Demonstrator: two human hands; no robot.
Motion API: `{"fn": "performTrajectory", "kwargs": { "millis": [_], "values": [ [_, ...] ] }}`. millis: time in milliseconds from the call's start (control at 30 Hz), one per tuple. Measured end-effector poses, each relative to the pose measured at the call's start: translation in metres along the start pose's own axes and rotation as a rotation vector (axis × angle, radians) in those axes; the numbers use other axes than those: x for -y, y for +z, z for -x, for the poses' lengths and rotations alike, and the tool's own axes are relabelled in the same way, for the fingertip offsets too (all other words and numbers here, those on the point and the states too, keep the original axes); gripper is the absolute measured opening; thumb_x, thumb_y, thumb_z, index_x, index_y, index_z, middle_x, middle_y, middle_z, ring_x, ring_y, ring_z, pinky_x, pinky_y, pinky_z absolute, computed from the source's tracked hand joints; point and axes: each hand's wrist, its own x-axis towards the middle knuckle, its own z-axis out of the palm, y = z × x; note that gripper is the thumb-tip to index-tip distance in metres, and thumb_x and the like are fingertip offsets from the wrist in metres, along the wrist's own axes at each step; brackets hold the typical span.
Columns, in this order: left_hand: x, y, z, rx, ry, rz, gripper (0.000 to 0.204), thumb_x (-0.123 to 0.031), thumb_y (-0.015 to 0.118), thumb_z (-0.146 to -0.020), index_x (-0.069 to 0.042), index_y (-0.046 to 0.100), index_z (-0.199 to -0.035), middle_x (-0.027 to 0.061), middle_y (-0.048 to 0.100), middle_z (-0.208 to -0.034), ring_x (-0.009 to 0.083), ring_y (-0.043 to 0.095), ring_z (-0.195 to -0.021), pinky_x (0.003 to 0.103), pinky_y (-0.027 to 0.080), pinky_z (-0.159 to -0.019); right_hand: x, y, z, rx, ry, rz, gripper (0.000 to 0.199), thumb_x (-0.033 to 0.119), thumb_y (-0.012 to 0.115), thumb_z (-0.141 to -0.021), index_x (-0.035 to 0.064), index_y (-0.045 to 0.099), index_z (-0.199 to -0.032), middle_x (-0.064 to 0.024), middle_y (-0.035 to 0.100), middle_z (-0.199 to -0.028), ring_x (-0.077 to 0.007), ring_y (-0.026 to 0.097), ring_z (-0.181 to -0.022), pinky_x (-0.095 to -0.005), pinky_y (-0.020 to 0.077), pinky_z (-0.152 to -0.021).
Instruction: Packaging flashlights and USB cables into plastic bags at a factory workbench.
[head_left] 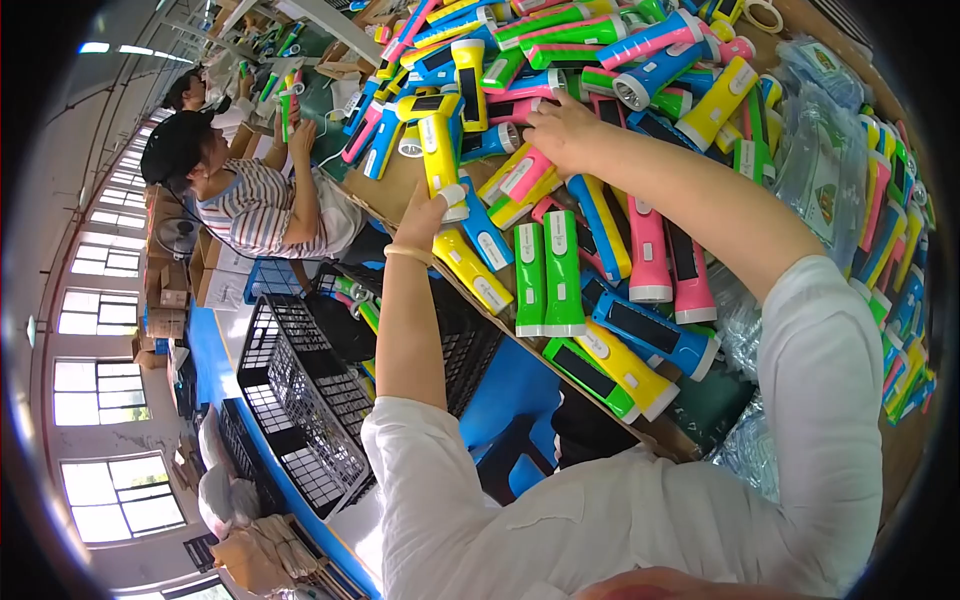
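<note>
Sorting through a heap of coloured torches, the person's left hand (432, 205) closes its grip round a yellow torch (438, 150) at the desk (400, 190) edge, while the right hand (560, 130) presses curled fingers onto a pink torch (527, 172) mid-pile; whether it grips is unclear. Lifting the pink one free likely calls for a firmer pinch.

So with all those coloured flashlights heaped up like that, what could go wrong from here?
The left hand grips a yellow flashlight while the right hand reaches into the pile; pulling one out may shift its neighbours. The green flashlights and others lie right at the table edge, so a nudge could drop them toward the black crate or the floor. The clear bags might also slide.
</note>
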Motion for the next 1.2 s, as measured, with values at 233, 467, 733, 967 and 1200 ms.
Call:
{"fn": "performTrajectory", "kwargs": {
  "millis": [233,467,733,967,1200],
  "values": [
    [-0.010,0.034,-0.014,0.185,0.118,0.170,0.066,-0.015,0.071,-0.089,0.001,0.043,-0.146,0.0096,0.062,-0.128,0.0201,0.061,-0.114,0.032,0.049,-0.093,0.013,0.011,0.025,-0.623,0.089,-0.053,0.023,0.010,0.061,-0.086,0.0079,0.062,-0.109,-0.0095,0.061,-0.107,-0.0267,0.062,-0.114,-0.0398,0.0510,-0.095],
    [-0.040,0.054,-0.036,0.382,-0.120,-0.080,0.050,-0.031,0.071,-0.092,-0.009,0.059,-0.135,0.0057,0.065,-0.125,0.0193,0.064,-0.109,0.032,0.050,-0.094,0.057,0.022,0.041,-0.424,0.234,-1.023,0.036,0.029,0.069,-0.082,-0.0004,0.069,-0.101,-0.0222,0.072,-0.099,-0.0346,0.072,-0.086,-0.0450,0.0586,-0.075],
    [-0.027,0.048,-0.056,0.336,-0.257,0.058,0.048,-0.036,0.072,-0.092,-0.009,0.060,-0.130,0.0074,0.067,-0.119,0.0206,0.066,-0.106,0.035,0.055,-0.093,0.064,0.043,-0.008,-0.251,0.548,-1.043,0.048,0.044,0.067,-0.085,0.0021,0.071,-0.108,-0.0183,0.074,-0.098,-0.0400,0.071,-0.093,-0.0485,0.0537,-0.087],
    [-0.011,0.011,-0.060,0.367,-0.182,0.129,0.051,-0.037,0.075,-0.090,-0.009,0.057,-0.128,0.0078,0.067,-0.114,0.0238,0.066,-0.101,0.039,0.053,-0.094,0.093,0.006,-0.005,-0.353,0.983,-1.760,0.103,0.050,0.073,-0.078,-0.0074,0.021,-0.146,-0.0310,0.058,-0.130,-0.0428,0.063,-0.115,-0.0447,0.0527,-0.095],
    [-0.031,0.054,-0.046,0.328,-0.078,0.193,0.063,-0.050,0.074,-0.088,-0.012,0.053,-0.133,0.0077,0.066,-0.115,0.0245,0.065,-0.104,0.043,0.052,-0.094,0.090,0.050,-0.017,-0.735,0.928,-2.033,0.091,0.047,0.079,-0.082,-0.0010,0.033,-0.144,-0.0231,0.059,-0.132,-0.0348,0.060,-0.123,-0.0409,0.0494,-0.101]
  ]
}}
